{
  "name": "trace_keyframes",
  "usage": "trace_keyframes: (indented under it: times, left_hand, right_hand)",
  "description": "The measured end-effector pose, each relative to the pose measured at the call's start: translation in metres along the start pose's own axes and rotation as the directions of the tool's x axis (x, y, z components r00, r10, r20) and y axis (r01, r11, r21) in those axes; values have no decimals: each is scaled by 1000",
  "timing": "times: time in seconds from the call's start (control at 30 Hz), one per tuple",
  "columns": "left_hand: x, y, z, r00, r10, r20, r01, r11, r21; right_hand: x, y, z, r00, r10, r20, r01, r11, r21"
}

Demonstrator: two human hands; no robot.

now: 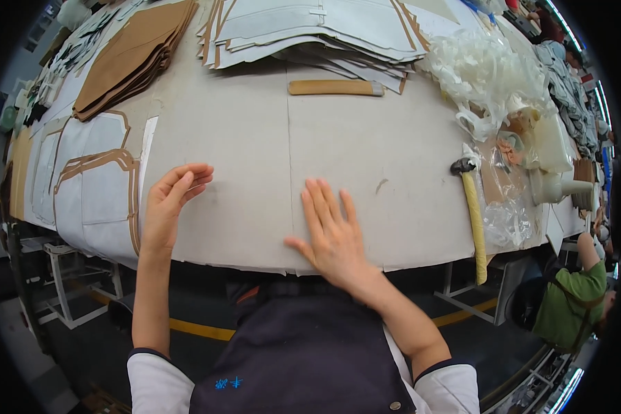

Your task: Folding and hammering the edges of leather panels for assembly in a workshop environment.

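Pale covering (234, 228) lined the worktable, with one straight seam running from front to rear; yellow floor marking (200, 330) showed below the front edge. The right hand (332, 238) was positioned palm down on the covering, right of the seam, with fingers extended, thumb spread and grip released. The left hand (172, 196) was positioned left of the seam, near the front edge, fingers loosely bent and released; its contact with the covering could not be determined. White panels with brown edging (100, 190) lay just beside the left hand, to its left. Brown sheets (134, 55) were stacked behind these panels. White pieces (317, 27) formed a stack at the rear centre, with a wooden strip (334, 87) lying crosswise in front. At right, a hammer-shaped tool with a yellow handle (473, 221) projected past the front edge, near crumpled plastic bags (490, 76).
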State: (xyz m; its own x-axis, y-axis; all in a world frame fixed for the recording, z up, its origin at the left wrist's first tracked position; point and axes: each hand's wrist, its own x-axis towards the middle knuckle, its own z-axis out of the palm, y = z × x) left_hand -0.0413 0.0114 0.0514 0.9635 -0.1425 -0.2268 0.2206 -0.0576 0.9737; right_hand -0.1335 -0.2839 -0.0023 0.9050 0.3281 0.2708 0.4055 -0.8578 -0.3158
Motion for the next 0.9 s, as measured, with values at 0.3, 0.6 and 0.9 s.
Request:
trace_keyframes:
  times: [0.3,0.6,0.9]
  left_hand:
    - [-36,-16,87,922,295,250,-385,762,521]
    - [-33,-40,112,764,301,571,-638,224,737]
    - [1,-34,124,757,265,598,-639,105,762]
  right_hand:
    - [-11,2,-3,993,114,10,-114,993,18]
    - [14,34,3,988,130,-79,-139,983,-118]
    - [19,43,2,987,124,-106,-140,977,-159]
